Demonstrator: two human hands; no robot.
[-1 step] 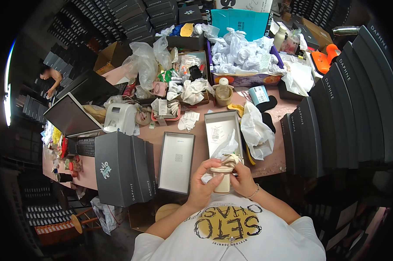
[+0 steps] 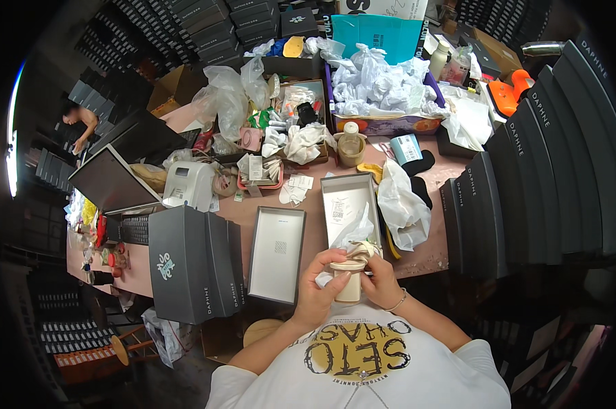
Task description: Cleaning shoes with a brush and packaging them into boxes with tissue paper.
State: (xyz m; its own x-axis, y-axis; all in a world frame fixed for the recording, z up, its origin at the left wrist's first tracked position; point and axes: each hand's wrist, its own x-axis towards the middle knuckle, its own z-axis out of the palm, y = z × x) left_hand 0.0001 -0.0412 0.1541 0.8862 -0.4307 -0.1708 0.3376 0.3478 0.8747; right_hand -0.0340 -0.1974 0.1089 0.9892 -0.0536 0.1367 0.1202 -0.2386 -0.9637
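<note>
Close to my chest, both hands hold a cream shoe (image 2: 349, 289) with straps bunched at its top. My left hand (image 2: 316, 290) grips its left side, thumb laid across the front. The fingers of my right hand (image 2: 382, 281) close on the straps and right side. White tissue (image 2: 352, 232) sticks out beyond the shoe, over the near end of an open shoe box (image 2: 335, 193) with a pale inside. To its left lies a grey box lid (image 2: 266, 262), inside facing up. My hands hide part of the shoe.
Dark shoe boxes stand upright at the left (image 2: 178, 266) and in a long row at the right (image 2: 482, 211). Crumpled white paper (image 2: 407, 211) lies beside the open box. Farther back are a bottle (image 2: 351, 144), a label printer (image 2: 187, 185) and a bin of tissue (image 2: 383, 123). Another person (image 2: 81, 123) is far left.
</note>
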